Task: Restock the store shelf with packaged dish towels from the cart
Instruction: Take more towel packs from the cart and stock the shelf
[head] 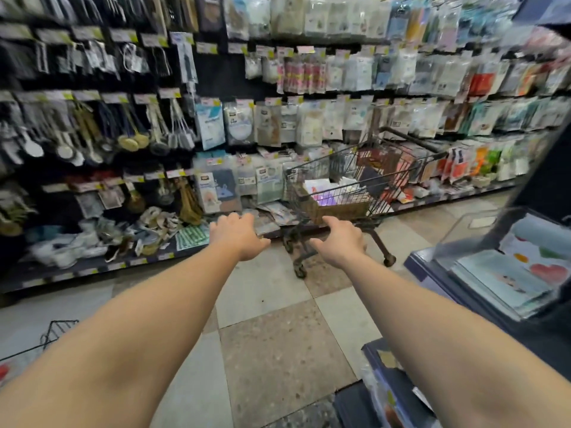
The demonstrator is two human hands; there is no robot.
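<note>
A small wire cart (355,168) stands on the tiled aisle floor against the shelving, holding a brown box (333,206) and several flat packages (321,186). Packaged dish towels (216,193) hang on the shelf wall to the cart's left, and more lie loose on the bottom shelf (272,211). Both my arms stretch forward. My left hand (236,234) is empty with fingers relaxed, in front of the bottom shelf. My right hand (340,237) is empty too, fingers loosely curved, in front of the cart's lower frame. Neither hand touches anything. The picture is motion-blurred.
Brushes and kitchen tools (92,140) hang on the left shelving. A low display with clear bins and colourful packs (506,273) stands at the right. A black wire basket (58,330) sits on the floor at lower left. More goods (389,396) lie at lower right.
</note>
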